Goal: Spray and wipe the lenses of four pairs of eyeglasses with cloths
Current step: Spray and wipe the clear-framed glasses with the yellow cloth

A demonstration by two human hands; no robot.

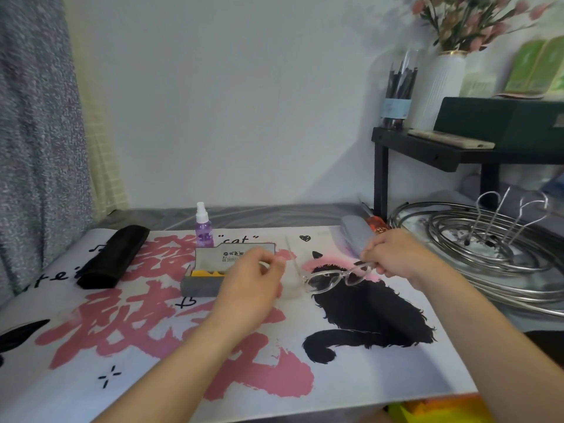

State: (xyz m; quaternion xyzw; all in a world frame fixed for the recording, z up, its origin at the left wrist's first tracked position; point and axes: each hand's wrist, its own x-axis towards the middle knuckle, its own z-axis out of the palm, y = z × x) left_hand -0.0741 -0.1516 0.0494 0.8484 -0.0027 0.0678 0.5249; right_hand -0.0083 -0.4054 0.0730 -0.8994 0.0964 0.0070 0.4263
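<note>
A pair of clear-framed eyeglasses (335, 277) hangs just above the printed desk mat (152, 346). My right hand (393, 254) grips them at their right end. My left hand (253, 282) is near their left temple arm, fingers curled with fingertips pinched together; what it pinches I cannot tell. An open grey glasses case (201, 285) with a yellow cloth (207, 273) inside lies partly behind my left hand. A purple spray bottle (203, 227) stands upright behind the case.
A black soft case (113, 257) lies at the mat's left. A grey case (355, 235) and a red-handled tool (377, 225) lie behind my right hand. Metal rings with hooks (488, 245) fill the right side under a black shelf (457, 151) holding a vase and a pen holder.
</note>
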